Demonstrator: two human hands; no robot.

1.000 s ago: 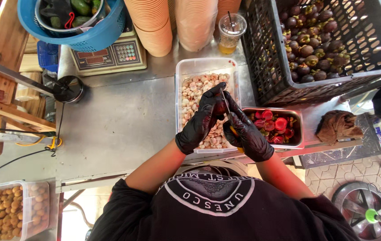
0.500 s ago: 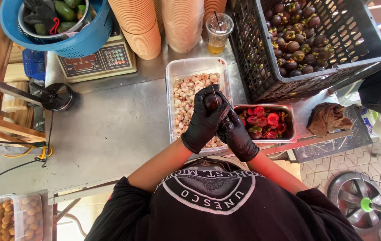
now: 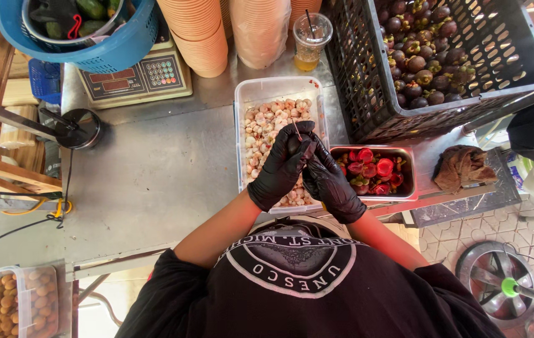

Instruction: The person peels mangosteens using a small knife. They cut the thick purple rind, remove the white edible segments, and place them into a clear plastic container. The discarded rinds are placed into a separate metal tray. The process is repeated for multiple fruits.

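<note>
Hands have barely moved over the last second, so it's the same fruit being worked: the black-gloved left hand [image 3: 282,166] cups a small dark round fruit [image 3: 294,144] over the clear plastic tub of pale peeled pieces [image 3: 273,91], while the gloved right hand [image 3: 331,186] pinches a thin pick [image 3: 296,129]. One steel tray of red shells [image 3: 403,191], one black crate of whole fruit [image 3: 367,75].

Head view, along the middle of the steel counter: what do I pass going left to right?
Round black pole base → clear plastic tub of pale peeled fruit → left hand → right hand → steel tray of red rinds → crumpled brown rag.
</note>
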